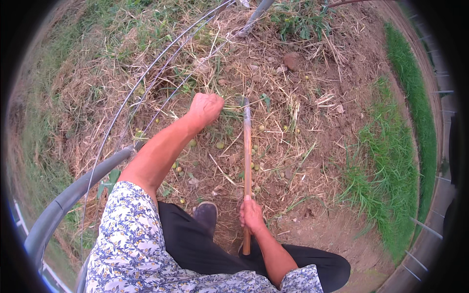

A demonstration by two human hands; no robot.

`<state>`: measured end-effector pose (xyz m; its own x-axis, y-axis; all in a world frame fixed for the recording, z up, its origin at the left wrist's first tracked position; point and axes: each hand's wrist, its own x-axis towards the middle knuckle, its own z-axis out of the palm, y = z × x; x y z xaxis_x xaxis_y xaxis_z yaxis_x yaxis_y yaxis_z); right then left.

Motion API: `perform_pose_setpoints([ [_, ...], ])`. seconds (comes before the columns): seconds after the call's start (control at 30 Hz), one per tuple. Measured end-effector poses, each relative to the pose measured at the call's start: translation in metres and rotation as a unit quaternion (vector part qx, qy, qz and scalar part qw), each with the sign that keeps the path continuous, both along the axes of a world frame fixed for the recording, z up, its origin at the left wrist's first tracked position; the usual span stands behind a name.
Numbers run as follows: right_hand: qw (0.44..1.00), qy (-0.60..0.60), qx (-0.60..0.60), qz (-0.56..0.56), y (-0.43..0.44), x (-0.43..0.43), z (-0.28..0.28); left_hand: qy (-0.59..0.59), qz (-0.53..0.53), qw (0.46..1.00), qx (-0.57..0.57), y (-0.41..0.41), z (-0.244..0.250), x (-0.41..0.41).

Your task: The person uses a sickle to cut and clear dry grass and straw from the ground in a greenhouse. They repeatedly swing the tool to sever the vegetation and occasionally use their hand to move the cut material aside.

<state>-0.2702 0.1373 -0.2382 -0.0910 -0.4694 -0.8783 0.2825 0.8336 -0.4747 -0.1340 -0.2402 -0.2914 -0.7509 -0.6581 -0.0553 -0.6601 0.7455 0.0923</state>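
My right hand [251, 214] grips the lower part of a long wooden tool handle [247, 154]. Its metal socket [246, 106] points away from me, and the tool's working end is hard to make out among the stems, though a sickle is possible. Just left of that end, my left hand [207, 106] is closed around a tuft of green grass stems [232, 110]. Dry straw and weeds cover the soil beneath both hands. Several small round yellow-green fruits [220, 145] lie scattered on the ground between my arms.
A grey metal pipe [99, 172] with taut wires [146, 73] runs along my left, and another pipe [256, 16] meets the ground ahead. One brown stone [291, 60] sits at the upper right. Tall green grass [388, 157] grows on the right. My dark boot [206, 216] is below.
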Motion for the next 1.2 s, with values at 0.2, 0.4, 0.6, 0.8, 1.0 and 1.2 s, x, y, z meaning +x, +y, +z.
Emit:
perform_pose_setpoints([
  [0.2,0.997,-0.025,0.008,-0.072,-0.051,0.006,0.018,-0.023,-0.008,0.999,0.033,0.005,-0.005,-0.002],
  [0.4,0.999,0.042,-0.020,-0.015,-0.015,0.014,-0.014,-0.071,-0.032,0.994,0.071,0.001,0.009,0.001],
  [0.6,0.997,0.050,-0.020,-0.057,-0.012,-0.002,-0.014,-0.154,-0.004,0.973,0.172,0.023,0.043,0.043],
  [0.8,0.992,0.013,-0.089,-0.087,-0.103,-0.010,0.011,-0.256,0.076,0.942,0.205,0.008,0.082,0.046],
  [1.0,0.997,0.015,-0.069,-0.019,-0.103,0.015,-0.001,-0.154,0.165,0.974,-0.003,0.029,0.056,0.051],
  [1.2,1.000,-0.017,-0.015,-0.014,-0.063,0.022,-0.005,-0.021,0.108,0.988,-0.105,0.015,0.049,0.019],
])
